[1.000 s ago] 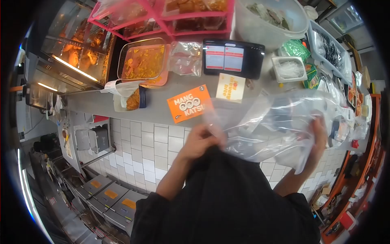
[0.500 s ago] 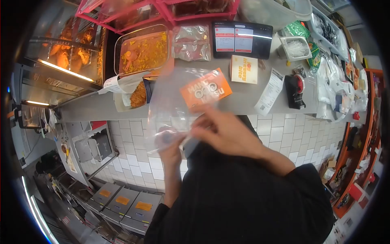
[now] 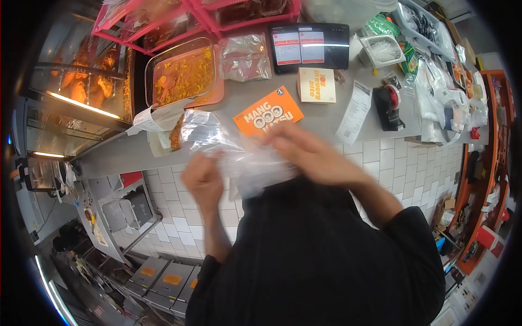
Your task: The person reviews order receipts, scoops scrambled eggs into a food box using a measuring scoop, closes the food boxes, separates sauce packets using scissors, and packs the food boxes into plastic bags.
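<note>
A clear plastic bag point(image 3: 247, 165) hangs crumpled between my hands, in front of the counter's edge. My left hand point(image 3: 204, 176) is closed on its left side. On the right, my right hand point(image 3: 310, 155) grips the bag with bent fingers, slightly blurred. Just beyond the bag lies an orange box point(image 3: 266, 111) with printed lettering, partly covered by my right fingers. A cream printed box point(image 3: 317, 86) sits behind it to the right. Left of the bag, a paper-wrapped fried piece point(image 3: 175, 133) is partly hidden by the plastic.
A wire basket point(image 3: 147, 81) of yellow food stands at the back left, near a heated display point(image 3: 81, 108). A tablet point(image 3: 340, 49), receipt point(image 3: 354, 111), tape dispenser point(image 3: 387, 111) and metal tub point(image 3: 399, 60) are on the counter point(image 3: 321, 122). Pink racks point(image 3: 204, 22) stand behind.
The bag has moved from the right to the left in front of me and is now more bunched. Both hands moved left with it; my right hand came across from the far right.
</note>
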The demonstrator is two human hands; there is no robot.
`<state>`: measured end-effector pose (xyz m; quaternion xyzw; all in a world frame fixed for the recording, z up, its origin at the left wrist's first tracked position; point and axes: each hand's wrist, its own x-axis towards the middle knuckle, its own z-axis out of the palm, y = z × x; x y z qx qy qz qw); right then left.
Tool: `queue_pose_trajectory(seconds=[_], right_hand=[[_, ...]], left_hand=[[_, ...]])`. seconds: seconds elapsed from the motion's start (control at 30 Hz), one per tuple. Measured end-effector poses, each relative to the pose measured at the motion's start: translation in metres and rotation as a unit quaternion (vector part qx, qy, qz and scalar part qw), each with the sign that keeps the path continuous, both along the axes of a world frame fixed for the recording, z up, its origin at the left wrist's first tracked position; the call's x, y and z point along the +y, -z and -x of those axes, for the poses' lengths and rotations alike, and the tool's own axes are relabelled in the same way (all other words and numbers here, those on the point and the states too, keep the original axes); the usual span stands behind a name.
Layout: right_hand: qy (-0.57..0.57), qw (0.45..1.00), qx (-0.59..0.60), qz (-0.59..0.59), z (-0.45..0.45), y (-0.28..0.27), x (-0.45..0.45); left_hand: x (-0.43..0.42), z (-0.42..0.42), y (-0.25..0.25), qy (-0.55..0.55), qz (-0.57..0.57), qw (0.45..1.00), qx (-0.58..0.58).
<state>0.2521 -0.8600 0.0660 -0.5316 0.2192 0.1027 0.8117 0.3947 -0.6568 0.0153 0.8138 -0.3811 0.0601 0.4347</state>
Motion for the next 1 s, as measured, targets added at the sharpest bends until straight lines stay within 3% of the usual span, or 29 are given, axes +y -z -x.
queue_pose_trajectory(seconds=[0.03, 0.1, 0.13, 0.23, 0.3, 0.33, 0.4, 0.43, 0.53, 0.6, 0.73, 0.83, 0.87, 0.9, 0.93, 1.0], right_hand=[[-0.077, 0.993, -0.017, 0.093, 0.018, -0.016, -0.026], [-0.109, 0.959, -0.046, 0.256, 0.043, -0.029, -0.027], [-0.106, 0.960, -0.046, 0.255, 0.052, -0.039, -0.027], [-0.030, 0.931, -0.049, 0.361, 0.067, -0.072, -0.030], [0.009, 0.864, -0.015, 0.504, 0.071, -0.085, -0.033], [0.045, 0.840, -0.070, 0.537, 0.068, -0.081, -0.034], [0.094, 0.851, -0.086, 0.510, 0.059, -0.060, -0.018], [0.137, 0.857, -0.112, 0.484, 0.051, -0.049, -0.011], [0.039, 0.856, -0.153, 0.493, 0.025, -0.028, 0.013], [-0.058, 0.940, -0.146, 0.304, 0.018, -0.015, 0.023], [-0.109, 0.955, -0.109, 0.254, 0.025, -0.006, 0.020], [0.027, 0.941, -0.069, 0.331, 0.055, -0.012, 0.003], [0.056, 0.915, -0.043, 0.398, 0.067, -0.020, -0.008], [0.149, 0.921, -0.017, 0.360, 0.078, -0.031, -0.018], [0.071, 0.839, -0.033, 0.538, 0.091, -0.047, -0.031], [0.126, 0.827, -0.061, 0.545, 0.094, -0.059, -0.026]], left_hand=[[0.015, -0.017, 0.002, -0.032, -0.007, 0.999, 0.007], [0.019, -0.025, -0.007, 0.025, -0.017, 0.999, -0.031], [0.019, -0.025, -0.012, 0.027, -0.018, 0.999, -0.032], [0.010, -0.021, -0.018, 0.018, 0.024, 0.994, -0.107], [-0.003, -0.018, -0.015, 0.062, 0.061, 0.989, -0.116], [-0.011, -0.019, -0.015, 0.066, 0.070, 0.988, -0.121], [-0.043, -0.013, -0.019, 0.051, 0.073, 0.986, -0.143], [-0.042, -0.008, -0.014, 0.086, 0.070, 0.990, -0.084], [-0.024, 0.006, 0.012, 0.201, 0.046, 0.971, 0.118], [-0.024, 0.012, 0.020, 0.205, 0.074, 0.962, 0.165], [-0.025, 0.014, 0.021, 0.218, 0.114, 0.938, 0.243], [-0.020, -0.019, -0.006, 0.238, 0.053, 0.964, -0.103], [-0.009, -0.028, -0.003, 0.165, 0.083, 0.982, -0.044], [0.003, -0.035, 0.000, 0.093, 0.111, 0.989, 0.017], [0.013, -0.039, -0.003, 0.091, 0.112, 0.989, 0.018], [0.027, -0.044, -0.011, 0.121, 0.064, 0.991, -0.005]])
